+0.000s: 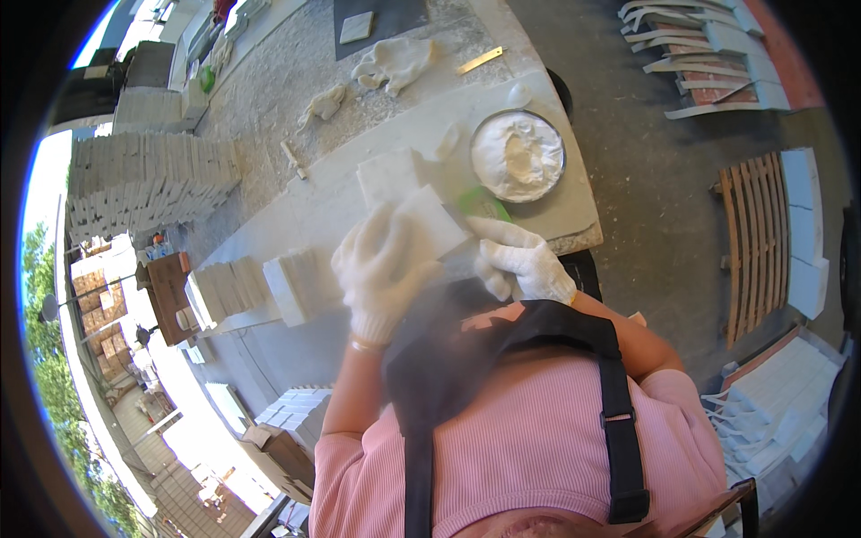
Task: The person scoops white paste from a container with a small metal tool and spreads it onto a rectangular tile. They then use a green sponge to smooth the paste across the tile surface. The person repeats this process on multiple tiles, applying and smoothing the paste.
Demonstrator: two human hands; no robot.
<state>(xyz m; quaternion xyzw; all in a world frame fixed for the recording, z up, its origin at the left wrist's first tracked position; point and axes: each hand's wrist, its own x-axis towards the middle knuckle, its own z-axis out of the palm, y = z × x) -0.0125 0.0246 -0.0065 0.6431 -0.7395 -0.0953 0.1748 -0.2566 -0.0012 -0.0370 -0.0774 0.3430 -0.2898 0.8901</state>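
Note:
Both my hands wear white knit gloves. My left hand lies against the left side of a white square tile, its thumb along the near edge and its fingers reaching over the side. At the tile's right corner is my right hand, index finger stretched toward it and other fingers curled; the underside of this grip is hidden. Just beyond the held tile sits a stack of white tiles. A green flat piece shows beside it. Farther right stands a round bowl of white powder or paste.
Rows of upright white tiles stand left on the pale work table. Crumpled cloths, a brass-coloured strip and a dark mat lie farther back. Tall tile stacks rise at left. A wooden pallet is right.

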